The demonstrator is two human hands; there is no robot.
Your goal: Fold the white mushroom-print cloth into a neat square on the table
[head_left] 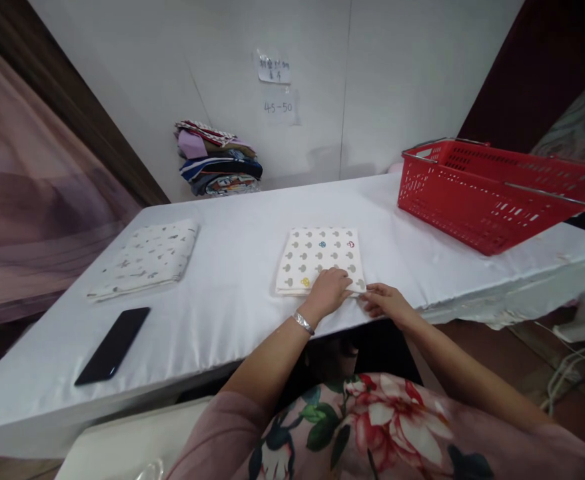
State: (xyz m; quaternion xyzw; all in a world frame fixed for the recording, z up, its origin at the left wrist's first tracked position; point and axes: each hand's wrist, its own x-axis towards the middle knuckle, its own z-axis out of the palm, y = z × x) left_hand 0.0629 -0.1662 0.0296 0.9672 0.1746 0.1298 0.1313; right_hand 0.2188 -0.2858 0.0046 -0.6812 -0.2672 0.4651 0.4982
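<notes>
A folded white cloth [317, 257] printed with grey mushroom shapes and a few coloured ones lies near the table's front edge. On its near right part rests my left hand [330, 290], palm down with the fingers laid over the fabric. My right hand [385, 303] is at the cloth's near right corner, its fingers slightly apart and the fingertips against the edge. To the left lies a second folded white cloth [150, 257] with a small scattered print.
A black phone [112, 347] lies at the front left of the white-covered table [232, 267]. The red plastic basket [477, 200] stands at the right. Behind the table's far edge is a pile of folded fabrics [220, 160], against a wall with paper signs [278, 107].
</notes>
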